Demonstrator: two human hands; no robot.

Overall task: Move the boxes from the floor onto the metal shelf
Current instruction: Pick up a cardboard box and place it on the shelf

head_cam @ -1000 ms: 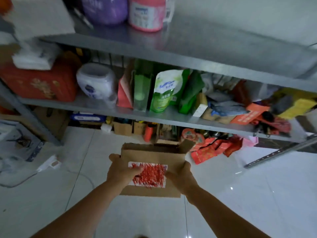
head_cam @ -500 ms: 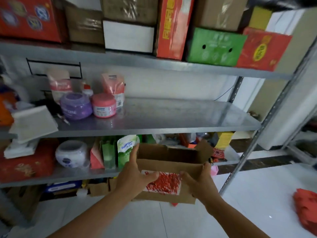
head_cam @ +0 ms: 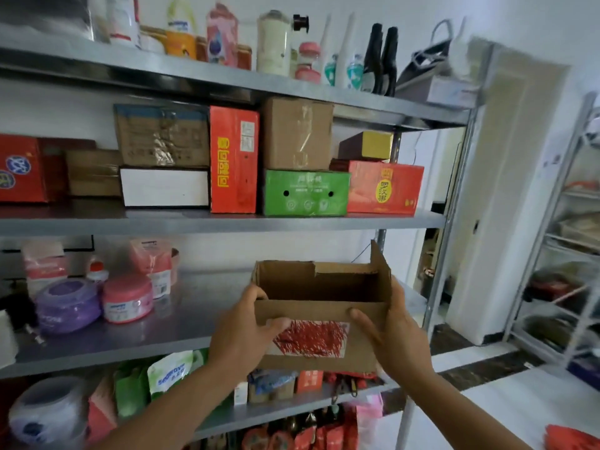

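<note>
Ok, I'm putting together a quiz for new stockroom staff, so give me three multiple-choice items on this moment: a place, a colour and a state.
1. Where is the cardboard box?
A. On the floor.
B. Held by the left hand and right hand in front of the shelf bearing the pink tub.
C. On the top shelf among bottles.

2. What colour is the box with two round holes, one shelf higher?
A. Blue.
B. White.
C. Green.

3. How is the held box's top?
A. Open, one flap standing up.
B. Taped shut.
C. Crushed flat.

Answers:
1 B, thumbs press its front at that shelf's level.
2 C, its front is plainly green.
3 A, its bare inside shows and the right flap stands up.
</note>
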